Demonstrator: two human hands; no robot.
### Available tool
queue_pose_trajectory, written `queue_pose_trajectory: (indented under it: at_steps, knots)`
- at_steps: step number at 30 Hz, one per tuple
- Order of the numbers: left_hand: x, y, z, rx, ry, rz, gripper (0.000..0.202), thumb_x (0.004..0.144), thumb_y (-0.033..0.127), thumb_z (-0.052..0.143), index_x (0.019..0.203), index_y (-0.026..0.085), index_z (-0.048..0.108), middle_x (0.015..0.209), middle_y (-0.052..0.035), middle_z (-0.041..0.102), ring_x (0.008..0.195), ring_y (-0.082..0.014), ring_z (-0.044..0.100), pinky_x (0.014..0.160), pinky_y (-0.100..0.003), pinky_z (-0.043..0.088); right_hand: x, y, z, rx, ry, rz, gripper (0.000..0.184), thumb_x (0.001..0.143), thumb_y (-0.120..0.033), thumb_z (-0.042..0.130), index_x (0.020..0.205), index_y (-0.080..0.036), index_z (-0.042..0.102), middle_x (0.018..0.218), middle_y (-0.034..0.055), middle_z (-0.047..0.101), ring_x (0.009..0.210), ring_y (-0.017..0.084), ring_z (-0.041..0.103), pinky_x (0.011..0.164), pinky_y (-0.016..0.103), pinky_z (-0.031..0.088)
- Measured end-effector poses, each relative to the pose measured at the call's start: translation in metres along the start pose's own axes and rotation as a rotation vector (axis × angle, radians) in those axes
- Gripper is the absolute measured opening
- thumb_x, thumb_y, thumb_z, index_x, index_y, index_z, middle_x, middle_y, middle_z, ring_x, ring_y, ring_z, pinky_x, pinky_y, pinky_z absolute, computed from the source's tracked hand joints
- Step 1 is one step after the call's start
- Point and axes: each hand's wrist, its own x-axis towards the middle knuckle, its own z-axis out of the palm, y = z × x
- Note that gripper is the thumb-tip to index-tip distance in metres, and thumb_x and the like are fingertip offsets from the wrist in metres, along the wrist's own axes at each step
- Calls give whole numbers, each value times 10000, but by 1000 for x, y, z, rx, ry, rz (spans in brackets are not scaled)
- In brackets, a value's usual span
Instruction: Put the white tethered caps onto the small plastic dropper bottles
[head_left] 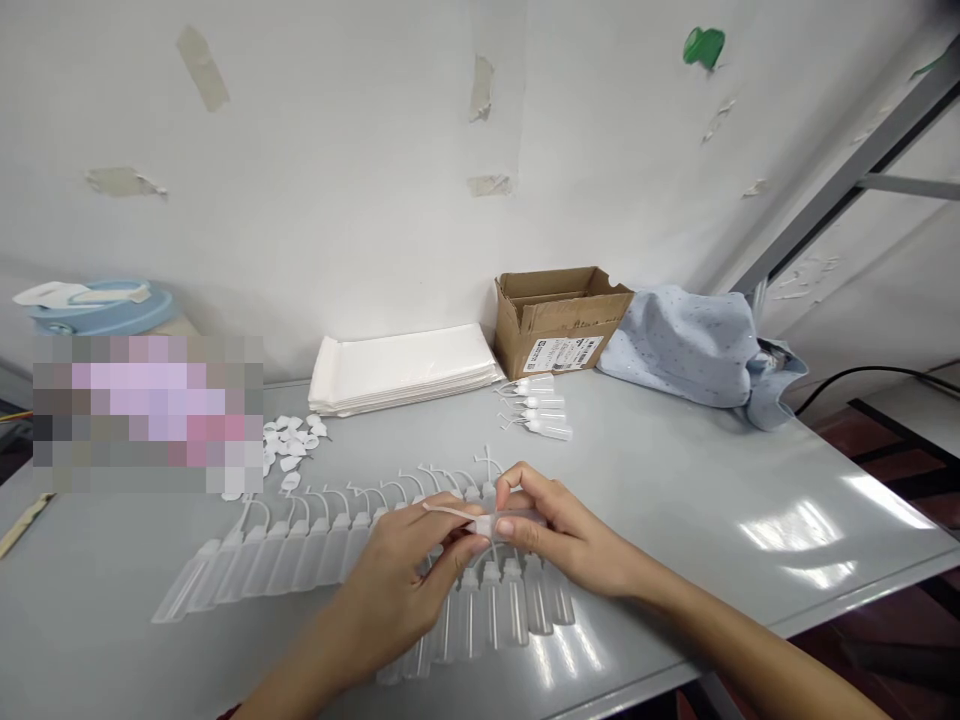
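Both hands hold one small translucent plastic squeeze bottle (484, 525), tilted nearly flat above the table. My left hand (394, 580) pinches its white cap end between thumb and fingers, where a thin nozzle or strap sticks out to the left. My right hand (574, 535) grips the bottle's body, which its fingers partly cover. Behind and to the left lies a row of similar bottles (259, 560) with thin bent white stems. Below my hands is another row of bottles (491, 610), partly hidden by my left hand. Small white caps (292, 440) lie loosely piled at the left.
Against the wall are a stack of white flat packets (409, 370), an open cardboard box (566, 320) and a light blue cloth (675, 345). Several small bottles (547, 415) lie before the box. A blue lidded container (105, 305) stands far left, beside a blurred-out area.
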Motion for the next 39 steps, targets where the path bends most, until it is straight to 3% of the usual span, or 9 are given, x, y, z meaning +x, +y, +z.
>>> queue_pose_trajectory:
  at_steps: [3,7,10,13,17,20,25,30,39]
  knots:
    - [-1,-1,4,58,82,180,156,900,107,486,931,187,616,883,-40,690,828,-147,636,719,-226,484,2,1,-1,121,-20,52,279,898,-468,525,918,-211,417,631,-78,386,549,76,308,522,208,253]
    - [0,2,4,74,119,224,165,887,80,494,936,193,604,894,-42,687,821,-143,638,711,-217,486,3,-1,-1,240,-43,98,316,872,-488,554,922,-215,404,628,-83,377,538,72,316,509,196,267]
    - [2,2,0,25,130,111,101,879,151,530,913,189,618,826,-23,678,707,-124,619,666,-213,482,3,-2,-3,125,-11,61,278,878,-439,564,953,-213,419,682,-63,437,559,76,360,526,202,300]
    - [3,3,-5,-49,126,-108,111,876,259,537,886,189,623,804,-15,669,695,-133,612,653,-226,481,3,-1,-4,-130,103,-25,209,882,-364,571,981,-208,475,734,-40,485,622,97,440,580,221,364]
    - [5,3,-9,-185,1,-378,289,910,396,442,794,196,616,717,1,642,677,-143,598,589,-218,461,4,2,-5,-306,195,-150,121,912,-281,520,996,-196,538,792,-6,561,717,123,526,622,230,418]
    - [6,3,-9,-239,-104,-439,434,936,446,356,665,187,574,620,12,594,586,-124,549,567,-220,435,3,3,-3,-362,224,-223,109,905,-242,530,997,-188,556,808,3,604,706,121,542,592,218,425]
    - [7,4,-6,-217,-105,-395,443,936,439,353,622,184,534,567,29,530,538,-110,507,561,-219,401,2,4,-1,-400,282,-284,104,896,-230,536,980,-180,571,788,7,625,653,116,537,568,216,419]
    - [6,4,-2,-145,-62,-329,424,939,407,362,603,189,499,584,21,537,550,-121,514,539,-227,386,2,4,-2,-374,294,-228,121,898,-247,508,949,-164,581,674,-18,550,594,113,496,541,216,398]
    - [2,-8,6,187,111,37,272,953,219,369,697,199,459,627,25,512,547,-119,481,544,-226,379,1,5,2,-321,317,-87,165,888,-311,514,898,-161,581,576,-51,448,522,103,424,471,203,330]
